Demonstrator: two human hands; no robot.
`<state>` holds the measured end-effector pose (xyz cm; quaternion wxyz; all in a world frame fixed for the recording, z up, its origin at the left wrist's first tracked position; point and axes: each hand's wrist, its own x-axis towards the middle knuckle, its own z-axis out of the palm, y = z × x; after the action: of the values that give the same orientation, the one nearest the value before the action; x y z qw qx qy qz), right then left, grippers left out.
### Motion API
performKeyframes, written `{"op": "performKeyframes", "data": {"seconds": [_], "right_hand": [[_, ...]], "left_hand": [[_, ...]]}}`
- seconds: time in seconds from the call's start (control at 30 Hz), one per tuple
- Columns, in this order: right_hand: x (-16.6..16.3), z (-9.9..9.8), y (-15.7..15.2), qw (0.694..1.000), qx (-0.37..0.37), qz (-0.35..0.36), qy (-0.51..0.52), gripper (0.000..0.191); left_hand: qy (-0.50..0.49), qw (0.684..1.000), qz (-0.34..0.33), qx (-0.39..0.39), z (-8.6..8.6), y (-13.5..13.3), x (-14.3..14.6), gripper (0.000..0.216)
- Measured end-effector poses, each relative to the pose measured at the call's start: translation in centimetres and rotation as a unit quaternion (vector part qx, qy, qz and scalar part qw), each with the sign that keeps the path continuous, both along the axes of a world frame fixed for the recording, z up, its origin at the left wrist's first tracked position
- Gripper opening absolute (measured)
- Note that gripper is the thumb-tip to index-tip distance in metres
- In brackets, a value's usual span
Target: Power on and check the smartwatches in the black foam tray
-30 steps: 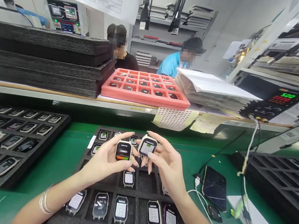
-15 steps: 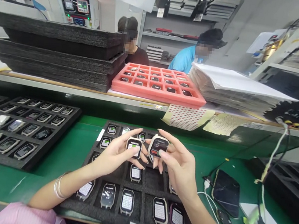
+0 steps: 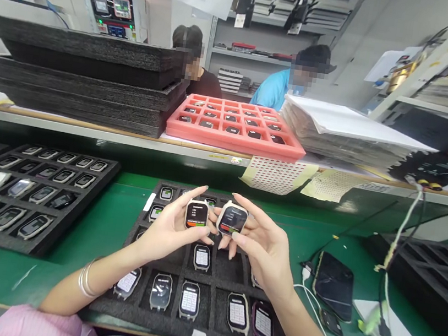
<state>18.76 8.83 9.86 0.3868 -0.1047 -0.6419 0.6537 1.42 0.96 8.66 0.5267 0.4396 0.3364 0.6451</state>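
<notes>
Two strapless smartwatches are held up side by side over a black foam tray [image 3: 202, 321]. My left hand [image 3: 171, 230] is closed around the edges of one smartwatch [image 3: 196, 215], its thumb below the dark screen with red and green at the bottom. Closed on the other smartwatch [image 3: 233, 219] is my right hand [image 3: 265, 246], thumb at the lower edge of a similar dark screen. Below, several watches lie in the tray's compartments, among them a silver one [image 3: 189, 300] with a white grid on its screen and a purple-framed one [image 3: 263, 322]. My hands hide part of the tray.
Another foam tray of watches [image 3: 44, 220] lies at left. On the shelf stand stacked black foam [image 3: 76, 91], a red foam tray [image 3: 233, 143] and a paper stack [image 3: 351, 122]. A phone [image 3: 334, 286] and cables lie at right. Two people sit beyond the shelf.
The left watch's screen has gone from a white grid to dark with red and green. Both thumbs have shifted down off the middle of the screens; both watches stay held.
</notes>
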Motion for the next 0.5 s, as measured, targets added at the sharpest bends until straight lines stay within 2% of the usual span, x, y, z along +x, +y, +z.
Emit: {"op": "performKeyframes", "data": {"seconds": [0.1, 0.33, 0.5], "right_hand": [[-0.01, -0.12, 0.06, 1.0, -0.014, -0.004, 0.01, 0.044], [-0.35, -0.27, -0.1, 0.996, -0.002, -0.08, -0.025, 0.022], [-0.2, -0.21, -0.18, 0.999, -0.007, -0.031, -0.009, 0.031]], "left_hand": [[0.015, 1.0, 0.004, -0.003, 0.05, -0.08, 0.09, 0.066], [0.037, 0.999, 0.01, 0.011, -0.24, -0.19, 0.01, 0.055], [0.04, 0.998, 0.044, 0.002, -0.29, 0.25, 0.02, 0.044]]}}
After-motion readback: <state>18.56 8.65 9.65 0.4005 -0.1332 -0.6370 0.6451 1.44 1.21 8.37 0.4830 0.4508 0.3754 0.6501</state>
